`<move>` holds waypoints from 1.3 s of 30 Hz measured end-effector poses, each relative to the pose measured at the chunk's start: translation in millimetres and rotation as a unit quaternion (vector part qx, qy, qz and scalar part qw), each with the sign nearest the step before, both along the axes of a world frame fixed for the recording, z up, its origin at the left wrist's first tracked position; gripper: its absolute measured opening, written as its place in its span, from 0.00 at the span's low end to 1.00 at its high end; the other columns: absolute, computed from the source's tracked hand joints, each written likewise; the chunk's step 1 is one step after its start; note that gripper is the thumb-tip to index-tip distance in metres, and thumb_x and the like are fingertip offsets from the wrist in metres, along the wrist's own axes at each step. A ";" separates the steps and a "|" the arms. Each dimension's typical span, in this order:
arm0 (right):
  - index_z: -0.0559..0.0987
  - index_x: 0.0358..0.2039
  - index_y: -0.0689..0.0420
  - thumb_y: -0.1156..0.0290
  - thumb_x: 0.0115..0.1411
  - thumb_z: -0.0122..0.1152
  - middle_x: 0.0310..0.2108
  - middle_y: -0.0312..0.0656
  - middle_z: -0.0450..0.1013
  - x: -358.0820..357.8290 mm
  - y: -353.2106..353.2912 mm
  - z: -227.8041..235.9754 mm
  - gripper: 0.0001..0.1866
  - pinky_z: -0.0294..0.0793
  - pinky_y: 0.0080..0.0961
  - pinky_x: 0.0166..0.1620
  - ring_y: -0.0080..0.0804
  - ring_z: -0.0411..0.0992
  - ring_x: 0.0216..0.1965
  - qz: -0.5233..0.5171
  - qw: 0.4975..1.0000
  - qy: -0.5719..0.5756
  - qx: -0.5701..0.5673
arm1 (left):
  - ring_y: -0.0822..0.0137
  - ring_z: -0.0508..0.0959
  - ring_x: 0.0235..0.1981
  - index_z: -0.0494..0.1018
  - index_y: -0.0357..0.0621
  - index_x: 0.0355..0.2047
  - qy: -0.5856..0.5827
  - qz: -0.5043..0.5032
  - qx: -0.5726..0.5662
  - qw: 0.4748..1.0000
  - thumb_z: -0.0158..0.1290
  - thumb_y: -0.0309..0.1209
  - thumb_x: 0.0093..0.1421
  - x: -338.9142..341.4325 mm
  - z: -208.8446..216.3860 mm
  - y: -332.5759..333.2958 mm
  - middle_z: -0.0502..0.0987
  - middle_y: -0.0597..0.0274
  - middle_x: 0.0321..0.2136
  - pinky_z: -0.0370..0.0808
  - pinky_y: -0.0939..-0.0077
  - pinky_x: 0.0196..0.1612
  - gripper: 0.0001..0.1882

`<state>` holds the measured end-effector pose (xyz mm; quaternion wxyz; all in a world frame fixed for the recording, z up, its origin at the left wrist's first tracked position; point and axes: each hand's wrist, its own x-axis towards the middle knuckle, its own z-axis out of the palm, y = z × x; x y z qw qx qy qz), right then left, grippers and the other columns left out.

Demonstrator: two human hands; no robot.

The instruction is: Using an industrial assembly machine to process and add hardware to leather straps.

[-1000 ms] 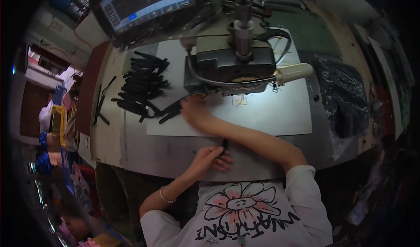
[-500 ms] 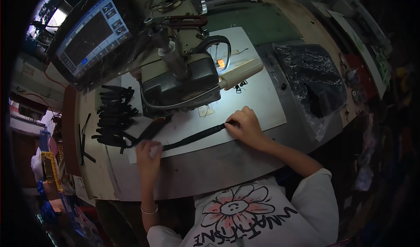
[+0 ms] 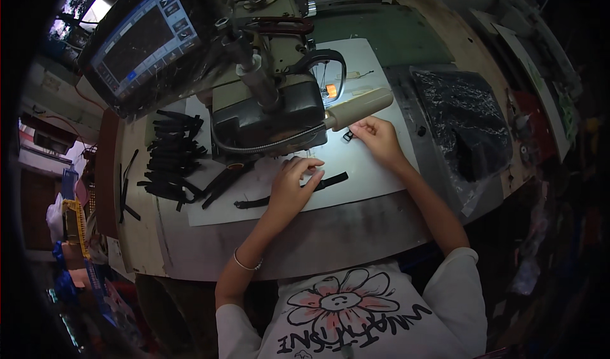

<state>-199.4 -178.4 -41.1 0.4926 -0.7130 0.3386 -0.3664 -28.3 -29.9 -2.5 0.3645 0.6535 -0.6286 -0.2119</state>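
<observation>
A black webbing strap (image 3: 335, 180) lies slantwise on the white sheet near the table's front edge. Over its middle is my left hand (image 3: 293, 184), thumb and fingers apart, gripping nothing; it hides part of the strap, and I cannot tell whether it touches it. Farther right, my right hand (image 3: 381, 144) has its fingertips closed at a small black buckle (image 3: 347, 136), just below the pale cylindrical lamp (image 3: 361, 108). The fingers cover part of the buckle.
The dark sewing machine head (image 3: 270, 121) stands over the white sheet (image 3: 222, 215). A pile of black straps (image 3: 175, 152) is to its left, under a screen (image 3: 149, 41). On the right lies a clear plastic bag (image 3: 467, 124) with black contents.
Both hands have let go of the strap, which stays on the sheet. My left hand has moved right over it; my right hand has moved away from me and closed on a buckle.
</observation>
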 end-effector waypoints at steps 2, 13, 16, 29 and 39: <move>0.75 0.30 0.62 0.70 0.57 0.56 0.25 0.34 0.74 -3.4 10.4 12.6 0.08 0.62 0.11 0.29 0.13 0.65 0.24 0.054 0.975 -0.066 0.204 | 0.66 0.73 0.30 0.72 0.44 0.36 0.059 0.008 0.036 0.998 0.53 0.33 0.53 -5.1 -2.0 -8.1 0.74 0.61 0.28 0.68 0.76 0.31 0.11; 0.74 0.30 0.63 0.74 0.55 0.52 0.24 0.36 0.72 1.4 47.9 19.5 0.06 0.65 0.12 0.31 0.16 0.66 0.25 0.113 0.915 -0.151 0.357 | 0.85 0.67 0.21 0.68 0.39 0.27 0.388 -0.015 0.077 0.918 0.52 0.29 0.57 -8.8 -20.3 -18.9 0.71 0.72 0.20 0.64 0.92 0.25 0.07; 0.75 0.31 0.64 0.74 0.54 0.55 0.25 0.35 0.72 3.6 47.6 21.7 0.07 0.66 0.12 0.31 0.15 0.67 0.25 0.144 0.928 -0.097 0.329 | 0.86 0.65 0.20 0.69 0.40 0.26 0.275 -0.010 0.100 0.956 0.52 0.30 0.57 -1.8 -13.7 -15.7 0.71 0.74 0.20 0.61 0.92 0.24 0.07; 0.75 0.28 0.59 0.73 0.53 0.59 0.27 0.35 0.73 -33.7 42.1 14.8 0.04 0.68 0.13 0.28 0.18 0.69 0.26 0.157 0.972 0.023 0.174 | 0.58 0.68 0.34 0.71 0.45 0.26 -0.111 -0.077 -0.041 0.990 0.58 0.32 0.45 -21.3 -19.0 -11.9 0.68 0.60 0.27 0.63 0.66 0.37 0.09; 0.74 0.24 0.62 0.76 0.48 0.59 0.20 0.35 0.71 4.3 65.8 2.6 0.04 0.66 0.15 0.26 0.16 0.68 0.23 0.170 0.982 -0.033 0.080 | 0.80 0.68 0.23 0.68 0.35 0.29 0.189 -0.005 0.064 0.980 0.50 0.22 0.54 -7.4 -15.1 -0.4 0.69 0.68 0.19 0.65 0.86 0.27 0.04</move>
